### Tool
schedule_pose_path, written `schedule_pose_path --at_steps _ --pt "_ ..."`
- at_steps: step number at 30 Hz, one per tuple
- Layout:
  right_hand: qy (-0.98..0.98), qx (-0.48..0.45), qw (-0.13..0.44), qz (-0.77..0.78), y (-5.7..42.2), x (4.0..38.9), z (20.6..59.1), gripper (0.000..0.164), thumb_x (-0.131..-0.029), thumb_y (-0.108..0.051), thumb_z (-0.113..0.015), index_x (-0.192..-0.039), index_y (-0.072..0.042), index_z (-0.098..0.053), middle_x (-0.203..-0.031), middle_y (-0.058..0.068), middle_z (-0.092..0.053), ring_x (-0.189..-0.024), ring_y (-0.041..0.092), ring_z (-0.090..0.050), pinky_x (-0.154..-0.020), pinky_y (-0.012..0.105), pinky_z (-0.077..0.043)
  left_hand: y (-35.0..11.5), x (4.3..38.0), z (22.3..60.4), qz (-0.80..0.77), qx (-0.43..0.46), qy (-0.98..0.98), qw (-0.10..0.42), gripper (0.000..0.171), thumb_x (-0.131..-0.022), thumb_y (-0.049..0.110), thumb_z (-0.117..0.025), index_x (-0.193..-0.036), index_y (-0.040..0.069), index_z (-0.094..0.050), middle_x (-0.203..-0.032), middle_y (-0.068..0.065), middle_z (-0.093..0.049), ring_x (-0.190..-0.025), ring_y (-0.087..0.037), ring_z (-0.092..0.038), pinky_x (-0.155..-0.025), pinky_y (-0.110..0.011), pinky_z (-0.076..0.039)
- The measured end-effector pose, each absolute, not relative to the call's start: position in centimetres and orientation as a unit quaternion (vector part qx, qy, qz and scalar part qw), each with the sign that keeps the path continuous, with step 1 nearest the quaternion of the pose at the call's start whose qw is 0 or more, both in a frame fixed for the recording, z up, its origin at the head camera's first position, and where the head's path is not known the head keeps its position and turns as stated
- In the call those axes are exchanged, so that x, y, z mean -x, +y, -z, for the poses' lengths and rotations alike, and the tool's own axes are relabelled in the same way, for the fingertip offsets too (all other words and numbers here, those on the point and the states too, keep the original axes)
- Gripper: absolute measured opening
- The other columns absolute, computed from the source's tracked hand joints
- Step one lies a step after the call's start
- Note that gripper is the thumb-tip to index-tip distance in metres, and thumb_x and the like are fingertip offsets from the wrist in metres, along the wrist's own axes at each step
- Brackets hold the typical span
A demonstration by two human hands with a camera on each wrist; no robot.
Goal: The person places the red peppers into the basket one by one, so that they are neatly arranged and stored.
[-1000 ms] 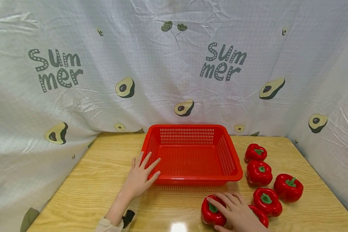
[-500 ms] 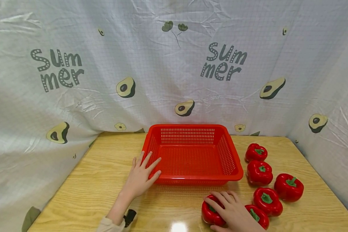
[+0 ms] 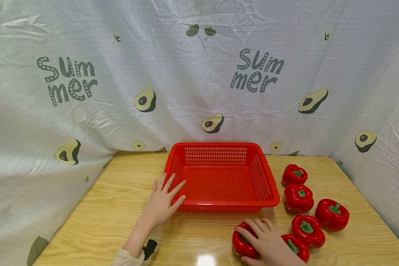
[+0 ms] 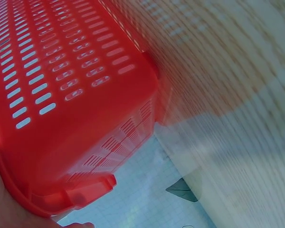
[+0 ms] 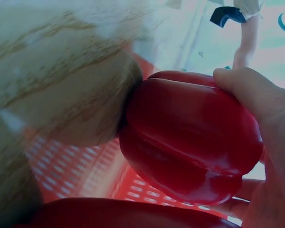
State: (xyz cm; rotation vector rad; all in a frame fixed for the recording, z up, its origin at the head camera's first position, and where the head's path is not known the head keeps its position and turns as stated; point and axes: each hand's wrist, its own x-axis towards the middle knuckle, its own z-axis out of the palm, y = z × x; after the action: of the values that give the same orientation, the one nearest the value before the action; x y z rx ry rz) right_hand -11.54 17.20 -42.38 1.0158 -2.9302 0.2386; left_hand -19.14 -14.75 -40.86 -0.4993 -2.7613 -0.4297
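At the left edge of the basket (image 3: 219,203), we find left grip (image 3: 159,203) spread; right grip (image 3: 269,242) clasps bell pepper (image 3: 242,249), tabletop (image 3: 199,231) between.

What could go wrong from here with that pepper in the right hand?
The held pepper looks smooth and glossy, so it might slip from the right hand. That hand is close to the neighbouring pepper, which could get nudged. The left hand touches the basket; a push might shift it.
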Motion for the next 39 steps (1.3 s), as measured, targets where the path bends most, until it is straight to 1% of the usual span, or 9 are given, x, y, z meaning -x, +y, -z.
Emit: schedule_pose_path --at_steps 5,9,15,20,24,30,36,39 --pt "-0.941 -0.330 0.026 -0.074 17.28 11.59 42.47 0.063 -0.076 -0.059 -0.056 -0.127 -0.024 -0.044 -0.121 0.000 -0.050 -0.103 0.019 -0.047 -0.086 0.049 -0.040 -14.72 19.14 40.90 0.152 0.174 -0.961 0.153 0.048 -0.086 0.043 -0.049 -0.131 0.024 -0.046 -0.143 -0.015 -0.033 -0.135 -0.039 -0.018 -0.104 -0.062 -0.013" --pt "-0.939 -0.334 0.033 -0.073 17.35 11.60 42.54 0.064 -0.076 -0.060 -0.055 -0.127 -0.023 -0.044 -0.121 0.001 -0.050 -0.102 0.019 -0.047 -0.085 0.049 -0.041 -14.69 19.10 40.88 0.151 0.174 -0.961 0.154 0.048 -0.087 0.043 -0.049 -0.130 0.024 -0.047 -0.143 -0.015 -0.033 -0.134 -0.039 -0.019 -0.104 -0.062 -0.014" --pt "-0.942 -0.328 0.018 -0.071 17.27 11.54 42.42 0.067 -0.076 -0.061 -0.054 -0.129 -0.023 -0.043 -0.122 0.001 -0.050 -0.103 0.021 -0.047 -0.086 0.050 -0.039 -14.73 19.09 40.78 0.149 0.173 -0.961 0.154 0.048 -0.086 0.043 -0.049 -0.130 0.024 -0.047 -0.142 -0.016 -0.034 -0.134 -0.039 -0.020 -0.104 -0.062 -0.014" --pt "-0.941 -0.331 0.003 -0.070 17.21 11.50 42.34 0.070 -0.075 -0.065 -0.050 -0.130 -0.022 -0.041 -0.125 0.005 -0.049 -0.106 0.025 -0.046 -0.087 0.052 -0.038 -14.73 19.03 40.73 0.148 0.171 -0.962 0.151 0.048 -0.086 0.043 -0.049 -0.131 0.024 -0.046 -0.142 -0.016 -0.034 -0.134 -0.039 -0.020 -0.104 -0.062 -0.014" --pt "-0.940 -0.335 0.002 -0.064 17.19 11.54 42.35 0.071 -0.074 -0.066 -0.050 -0.129 -0.022 -0.041 -0.125 0.007 -0.049 -0.106 0.026 -0.046 -0.087 0.053 -0.038 -14.70 18.99 40.71 0.149 0.168 -0.963 0.148 0.048 -0.086 0.043 -0.049 -0.131 0.024 -0.046 -0.142 -0.015 -0.034 -0.134 -0.039 -0.020 -0.104 -0.062 -0.014" --pt "-0.943 -0.327 -0.001 -0.058 17.18 11.55 42.24 0.069 -0.074 -0.062 -0.055 -0.129 -0.023 -0.042 -0.122 0.006 -0.050 -0.104 0.024 -0.045 -0.086 0.052 -0.038 -14.60 19.05 40.72 0.152 0.166 -0.964 0.144 0.048 -0.087 0.043 -0.048 -0.131 0.024 -0.047 -0.142 -0.015 -0.034 -0.134 -0.039 -0.020 -0.104 -0.063 -0.013" --pt "-0.941 -0.335 0.018 -0.051 17.24 11.59 42.24 0.065 -0.074 -0.060 -0.055 -0.127 -0.024 -0.044 -0.120 0.006 -0.051 -0.102 0.022 -0.046 -0.084 0.050 -0.039 -14.61 19.14 40.73 0.152 0.166 -0.963 0.148 0.048 -0.087 0.043 -0.048 -0.130 0.023 -0.047 -0.141 -0.016 -0.035 -0.134 -0.039 -0.020 -0.104 -0.063 -0.013" --pt "-0.939 -0.339 0.019 -0.047 17.31 11.64 42.21 0.064 -0.075 -0.060 -0.055 -0.127 -0.025 -0.043 -0.120 0.006 -0.050 -0.102 0.023 -0.046 -0.084 0.051 -0.039 -14.61 19.14 40.75 0.150 0.166 -0.963 0.149 0.047 -0.087 0.043 -0.048 -0.130 0.024 -0.047 -0.141 -0.016 -0.035 -0.134 -0.039 -0.020 -0.104 -0.063 -0.013"
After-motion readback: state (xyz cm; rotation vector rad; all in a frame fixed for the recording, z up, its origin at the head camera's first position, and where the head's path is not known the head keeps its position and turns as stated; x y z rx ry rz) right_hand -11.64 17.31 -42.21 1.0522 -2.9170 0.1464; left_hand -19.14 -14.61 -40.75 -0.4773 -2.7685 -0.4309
